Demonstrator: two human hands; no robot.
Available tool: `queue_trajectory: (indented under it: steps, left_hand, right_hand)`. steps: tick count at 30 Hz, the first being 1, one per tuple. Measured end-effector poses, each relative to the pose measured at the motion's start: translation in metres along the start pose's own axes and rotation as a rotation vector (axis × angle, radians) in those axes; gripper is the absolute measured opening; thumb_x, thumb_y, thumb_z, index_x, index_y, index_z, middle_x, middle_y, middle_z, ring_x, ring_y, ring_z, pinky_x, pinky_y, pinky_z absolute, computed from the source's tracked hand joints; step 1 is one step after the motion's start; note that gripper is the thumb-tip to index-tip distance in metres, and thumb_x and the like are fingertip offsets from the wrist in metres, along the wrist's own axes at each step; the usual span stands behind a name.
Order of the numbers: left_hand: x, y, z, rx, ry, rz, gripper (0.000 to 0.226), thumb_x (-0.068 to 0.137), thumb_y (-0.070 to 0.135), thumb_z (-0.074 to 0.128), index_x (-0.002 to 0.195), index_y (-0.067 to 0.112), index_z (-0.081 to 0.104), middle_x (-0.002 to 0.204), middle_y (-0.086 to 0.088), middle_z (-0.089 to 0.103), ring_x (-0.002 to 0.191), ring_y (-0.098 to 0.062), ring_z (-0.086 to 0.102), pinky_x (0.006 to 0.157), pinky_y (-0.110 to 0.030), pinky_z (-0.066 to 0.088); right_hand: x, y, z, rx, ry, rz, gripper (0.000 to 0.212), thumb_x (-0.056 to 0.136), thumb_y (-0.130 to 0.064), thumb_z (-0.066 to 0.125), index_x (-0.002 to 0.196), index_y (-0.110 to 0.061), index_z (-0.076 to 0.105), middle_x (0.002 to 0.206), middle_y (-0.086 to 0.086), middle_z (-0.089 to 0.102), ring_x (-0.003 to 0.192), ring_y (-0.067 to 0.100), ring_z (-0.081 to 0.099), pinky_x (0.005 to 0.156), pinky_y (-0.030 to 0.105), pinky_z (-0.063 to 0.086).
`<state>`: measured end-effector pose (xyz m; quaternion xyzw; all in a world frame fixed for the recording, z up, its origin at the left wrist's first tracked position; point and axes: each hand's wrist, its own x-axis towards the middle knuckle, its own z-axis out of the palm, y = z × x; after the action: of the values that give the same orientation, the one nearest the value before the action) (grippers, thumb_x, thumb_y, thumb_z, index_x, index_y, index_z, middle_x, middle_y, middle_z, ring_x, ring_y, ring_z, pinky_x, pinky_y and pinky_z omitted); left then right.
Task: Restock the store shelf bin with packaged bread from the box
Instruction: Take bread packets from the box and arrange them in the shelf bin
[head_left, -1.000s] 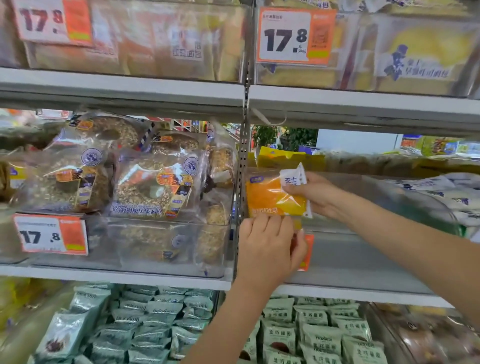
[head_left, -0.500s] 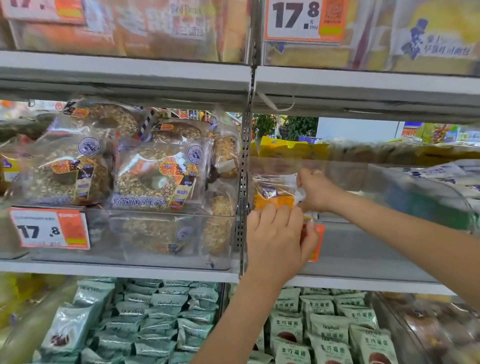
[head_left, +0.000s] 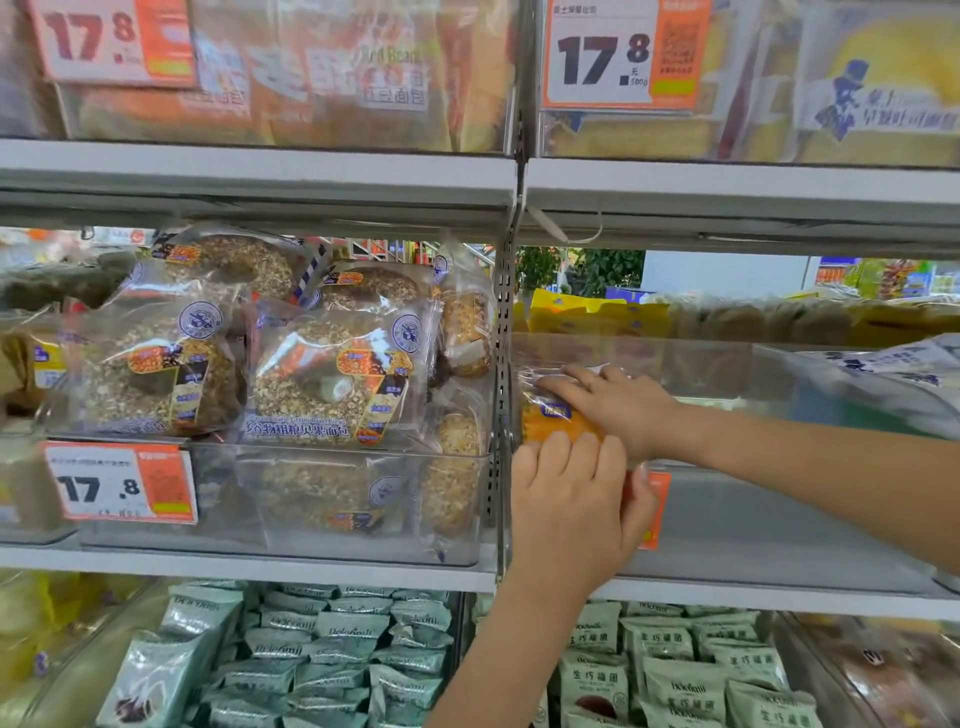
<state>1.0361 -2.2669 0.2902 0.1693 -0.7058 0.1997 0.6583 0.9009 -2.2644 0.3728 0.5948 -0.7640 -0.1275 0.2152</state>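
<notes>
Middle shelf, right bay: clear plastic bin (head_left: 727, 358), tall front wall, orange price tag (head_left: 655, 506) clipped on front and mostly hidden behind the left hand.

Left hand (head_left: 569, 501) raised from below, fingers curled over the bin's front rim at its left corner, thumb on the outside of the wall next to the tag. Gripping the rim, fingertips hooked inside.

Right hand (head_left: 621, 408) reaching in from the right over the rim, palm down, fingers straight and fairly close together, pressing flat on top of an orange bread packet (head_left: 553, 415) (clear wrapper, small blue label). Packet sitting inside the bin at the far left end, against the metal upright (head_left: 503, 364), just behind the left fingertips. No pinch visible, just flat contact.

Right side of same bin: white-and-blue packets (head_left: 883, 374) piled, partly out of frame.

Left bay, same shelf: bin of grain-topped ring breads (head_left: 332, 379) in clear bags, stacked above the rim, 17.8 tag (head_left: 122, 483) on front.

Top shelf: more bagged bread behind clear fronts, blurred, two 17.8 tags (head_left: 626, 52).

Bottom shelf: pale green snack pouches (head_left: 332, 639) in heaps on both sides of the left forearm.

Box not seen.
</notes>
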Motion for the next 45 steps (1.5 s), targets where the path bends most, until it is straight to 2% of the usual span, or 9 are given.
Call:
queue_trajectory:
  steps: [6,10,15,20,26,32,36,40,45]
  left_hand:
    - [-0.002,-0.001,0.003,0.018,0.025,0.018,0.037,0.093,0.033,0.033,0.067,0.015,0.053,0.063,-0.001,0.048,0.063,-0.021,0.043,0.065,-0.033,0.030]
    - [-0.002,0.000,0.004,0.015,0.031,0.020,0.035,0.093,0.032,0.034,0.067,0.016,0.052,0.062,0.000,0.046,0.061,-0.021,0.043,0.065,-0.033,0.030]
    - [-0.002,0.000,0.003,0.015,0.021,0.005,0.035,0.093,0.032,0.035,0.068,0.016,0.053,0.062,0.000,0.046,0.061,-0.022,0.044,0.066,-0.033,0.030]
    - [-0.001,0.000,0.002,0.009,-0.006,-0.002,0.034,0.093,0.032,0.035,0.068,0.016,0.052,0.062,0.000,0.045,0.061,-0.021,0.042,0.066,-0.033,0.030]
    - [0.001,-0.004,-0.009,-0.100,-0.107,0.010,0.024,0.089,0.024,0.044,0.070,0.013,0.053,0.067,-0.002,0.048,0.064,-0.023,0.046,0.071,-0.033,0.034]
    - [-0.040,-0.001,-0.052,-0.188,-0.319,0.059,0.048,0.096,0.022,0.034,0.137,0.001,0.046,0.142,-0.011,0.048,0.135,-0.025,0.040,0.115,-0.049,0.022]
    - [-0.125,0.014,-0.094,-0.270,-0.363,0.199,0.037,0.090,0.018,0.041,0.124,0.008,0.049,0.123,-0.010,0.062,0.117,-0.025,0.050,0.103,-0.044,0.036]
    - [-0.214,0.033,-0.137,-0.328,-0.659,0.187,0.025,0.079,0.019,0.046,0.102,0.012,0.050,0.097,-0.007,0.063,0.093,-0.024,0.048,0.083,-0.033,0.037]
    - [-0.298,0.046,-0.192,-0.250,-1.389,0.048,0.039,0.089,0.020,0.047,0.128,0.012,0.044,0.127,-0.005,0.049,0.119,-0.025,0.044,0.095,-0.035,0.035]
  right_hand:
    - [-0.003,0.001,-0.001,0.403,-0.014,0.093,0.091,0.083,-0.053,0.057,0.148,-0.042,-0.006,0.159,-0.008,-0.012,0.146,0.030,0.000,0.110,0.055,0.021]
    - [0.012,0.016,-0.007,1.182,0.372,0.658,0.094,0.077,-0.084,0.021,0.151,-0.027,0.010,0.159,0.002,0.010,0.145,0.028,0.015,0.116,0.053,0.015]
    - [0.027,0.018,0.018,1.820,-0.159,1.007,0.084,0.084,-0.075,0.018,0.139,-0.014,0.035,0.143,0.014,0.040,0.126,0.033,0.044,0.107,0.055,0.029]
    - [0.011,0.011,0.004,1.729,-0.276,0.862,0.070,0.091,-0.069,0.013,0.106,-0.013,0.054,0.097,0.015,0.064,0.083,0.027,0.065,0.077,0.037,0.052]
    - [-0.018,0.013,-0.036,1.551,0.332,0.951,0.077,0.094,-0.064,0.006,0.150,-0.012,0.021,0.154,0.013,0.026,0.141,0.031,0.026,0.113,0.043,0.020]
    - [-0.136,-0.052,-0.051,1.100,0.772,0.299,0.043,0.102,-0.039,0.029,0.136,-0.015,0.040,0.128,-0.005,0.050,0.118,0.008,0.046,0.088,0.009,0.032]
    - [-0.220,-0.107,0.005,0.874,0.922,0.043,0.031,0.099,-0.031,0.037,0.119,-0.012,0.051,0.119,0.002,0.055,0.114,0.012,0.049,0.099,0.018,0.034]
    - [-0.293,-0.188,0.097,0.804,0.680,0.218,0.032,0.099,-0.045,0.032,0.109,-0.021,0.050,0.106,0.003,0.062,0.101,0.012,0.053,0.087,0.020,0.039]
    - [-0.357,-0.261,0.200,0.718,-0.241,0.396,0.038,0.096,-0.044,0.043,0.130,-0.026,0.039,0.123,-0.005,0.054,0.112,0.016,0.054,0.080,0.029,0.051]
